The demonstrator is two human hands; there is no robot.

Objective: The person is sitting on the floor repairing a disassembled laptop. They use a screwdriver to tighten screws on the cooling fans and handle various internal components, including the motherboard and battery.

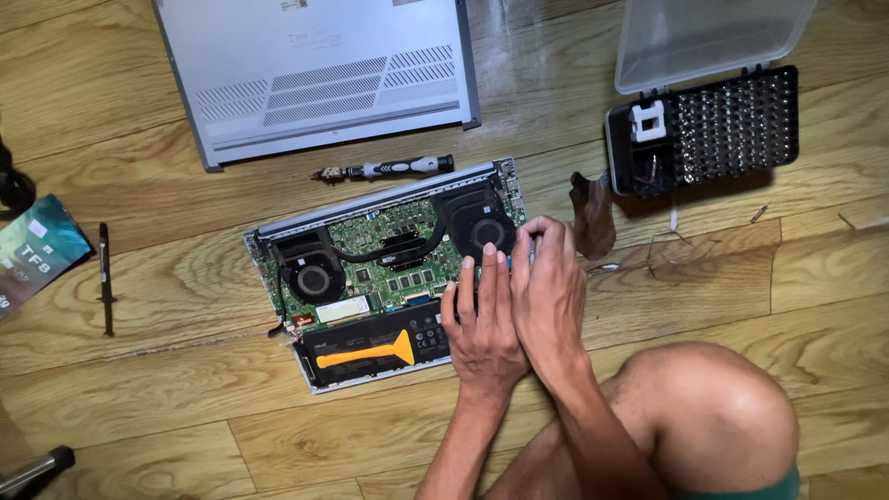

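Observation:
An opened laptop [278,243] lies on the wooden floor with its green board, two black fans and black battery exposed. An orange pry tool [370,353] rests on the battery. My left hand [482,329] lies flat on the laptop's right side, fingers together and pointing up toward the right fan [477,225]. My right hand [548,287] sits beside it, fingers curled over the laptop's right edge. What the fingertips touch is hidden.
The grey bottom cover [324,65] lies at the top left. A screwdriver [389,168] lies above the laptop. An open bit case [704,125] sits at the top right. A thin black tool [106,278] and a packet [37,250] lie left. My knee [713,417] is at the bottom right.

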